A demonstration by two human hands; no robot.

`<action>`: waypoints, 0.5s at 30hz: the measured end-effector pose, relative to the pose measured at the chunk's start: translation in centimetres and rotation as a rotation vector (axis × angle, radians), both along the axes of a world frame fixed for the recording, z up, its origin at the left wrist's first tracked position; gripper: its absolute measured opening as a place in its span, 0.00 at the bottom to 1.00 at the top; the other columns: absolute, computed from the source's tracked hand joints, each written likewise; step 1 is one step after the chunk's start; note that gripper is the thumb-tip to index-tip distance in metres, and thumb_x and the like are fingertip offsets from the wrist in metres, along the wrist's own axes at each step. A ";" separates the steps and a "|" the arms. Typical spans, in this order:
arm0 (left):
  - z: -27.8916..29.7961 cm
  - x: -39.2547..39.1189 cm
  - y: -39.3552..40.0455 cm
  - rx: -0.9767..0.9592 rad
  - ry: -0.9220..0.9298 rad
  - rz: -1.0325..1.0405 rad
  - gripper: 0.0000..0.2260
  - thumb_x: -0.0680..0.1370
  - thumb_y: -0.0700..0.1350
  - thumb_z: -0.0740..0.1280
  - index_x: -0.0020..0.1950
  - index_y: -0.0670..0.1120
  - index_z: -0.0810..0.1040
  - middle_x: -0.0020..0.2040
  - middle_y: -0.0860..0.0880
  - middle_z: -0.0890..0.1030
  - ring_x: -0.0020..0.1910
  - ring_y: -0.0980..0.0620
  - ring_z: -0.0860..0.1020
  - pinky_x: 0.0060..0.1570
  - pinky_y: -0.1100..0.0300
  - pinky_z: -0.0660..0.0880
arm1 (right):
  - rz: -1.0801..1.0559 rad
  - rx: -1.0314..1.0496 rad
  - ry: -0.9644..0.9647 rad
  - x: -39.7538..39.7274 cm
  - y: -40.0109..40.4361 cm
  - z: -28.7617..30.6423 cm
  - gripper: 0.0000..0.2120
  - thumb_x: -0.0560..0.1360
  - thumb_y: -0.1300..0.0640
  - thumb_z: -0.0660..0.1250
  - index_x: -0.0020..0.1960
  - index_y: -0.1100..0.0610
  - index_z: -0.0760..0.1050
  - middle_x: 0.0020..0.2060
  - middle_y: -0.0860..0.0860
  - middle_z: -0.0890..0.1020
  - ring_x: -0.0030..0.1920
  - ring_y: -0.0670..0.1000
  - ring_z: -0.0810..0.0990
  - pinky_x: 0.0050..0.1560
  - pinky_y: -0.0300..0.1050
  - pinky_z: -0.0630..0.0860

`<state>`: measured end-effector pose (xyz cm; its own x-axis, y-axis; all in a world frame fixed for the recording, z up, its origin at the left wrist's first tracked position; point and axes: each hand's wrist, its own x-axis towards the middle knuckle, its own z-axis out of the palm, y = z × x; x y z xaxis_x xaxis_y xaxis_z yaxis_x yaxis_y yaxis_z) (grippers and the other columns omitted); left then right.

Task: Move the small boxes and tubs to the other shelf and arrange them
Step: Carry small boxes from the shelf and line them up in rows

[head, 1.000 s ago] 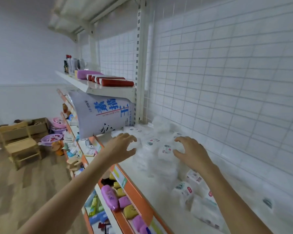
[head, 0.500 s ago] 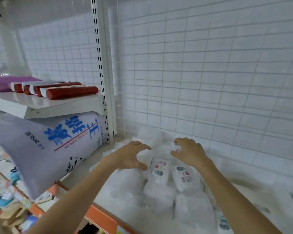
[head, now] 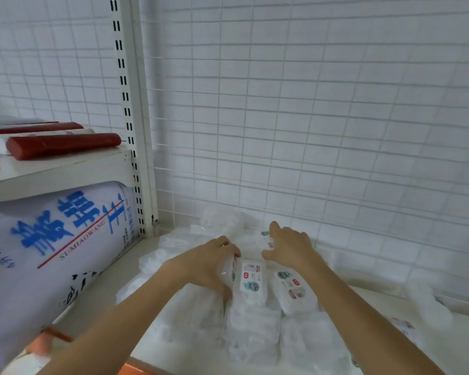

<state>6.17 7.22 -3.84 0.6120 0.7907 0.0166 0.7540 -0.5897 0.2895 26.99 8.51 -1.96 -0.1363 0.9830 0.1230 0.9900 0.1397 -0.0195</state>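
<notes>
White shelf (head: pixel 125 269), wire-grid back panel (head: pixel 309 117), piled tubs (head: pixel 252 315)

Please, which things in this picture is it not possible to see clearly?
- Head view: the white packs blur together; their count is unclear.
- Small print on the labelled pack is too small to read.
- Left hand hides what its fingers hold.
- Right hand covers the pack beneath it.
- The big sack is cut off by the left edge.
</notes>
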 end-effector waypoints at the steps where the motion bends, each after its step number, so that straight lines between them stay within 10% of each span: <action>1: 0.0 -0.3 0.1 -0.020 -0.067 -0.009 0.39 0.61 0.57 0.77 0.67 0.53 0.63 0.59 0.58 0.62 0.58 0.57 0.67 0.59 0.62 0.68 | 0.010 0.014 0.007 0.0 0.0 0.1 0.23 0.71 0.46 0.65 0.59 0.56 0.62 0.45 0.50 0.72 0.42 0.53 0.72 0.44 0.46 0.65; 15: 0.0 0.1 1.2 0.001 -0.655 0.139 0.33 0.65 0.37 0.77 0.59 0.53 0.61 0.60 0.50 0.59 0.58 0.53 0.68 0.49 0.74 0.71 | 0.280 0.157 0.376 2.3 -1.5 0.4 0.29 0.67 0.60 0.69 0.63 0.51 0.60 0.58 0.47 0.62 0.56 0.47 0.64 0.46 0.38 0.69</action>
<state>6.29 8.43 -3.86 0.3673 0.8613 0.3510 0.4916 -0.5001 0.7129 29.34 7.00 -1.53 -0.3104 0.8806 0.3580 0.8423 0.4293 -0.3259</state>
